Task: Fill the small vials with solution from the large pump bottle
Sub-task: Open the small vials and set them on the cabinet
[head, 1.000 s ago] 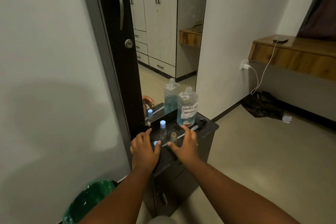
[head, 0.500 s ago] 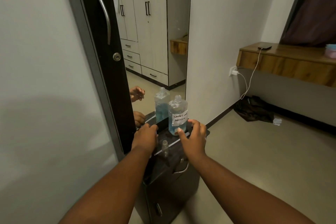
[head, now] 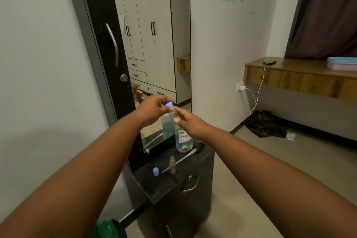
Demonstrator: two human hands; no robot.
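Small black cabinet (head: 185,195), its dark top the working surface (head: 146,179), narrow, set against a tall mirror (head: 154,44) in a black frame. White walls; wooden shelf (head: 301,79) at 3 o'clock with a phone (head: 269,62) on a white charging cable (head: 258,91); dark curtain (head: 328,15) above it. Bare floor (head: 270,170) open at 3 to 5 o'clock; the surface's front and right edges drop straight off, little spare room on top. Large bottle (head: 183,137) of blue solution stands upright at the back of the surface, 12 o'clock, handwritten label facing the camera. Left hand (head: 152,110) pinches a blue-capped small vial (head: 171,109) held above the bottle, cap up and tilted slightly toward 11 o'clock, long axis near vertical. Right hand (head: 191,123) reaches in from 4 o'clock, fingertips at the vial's body; grip narrow, whether it truly holds I cannot tell. Second vial (head: 172,164), open and clear, stands upright mid-surface; a loose blue cap (head: 155,171) just beside it at 9 o'clock. Green bag (head: 108,228) at the bottom edge.
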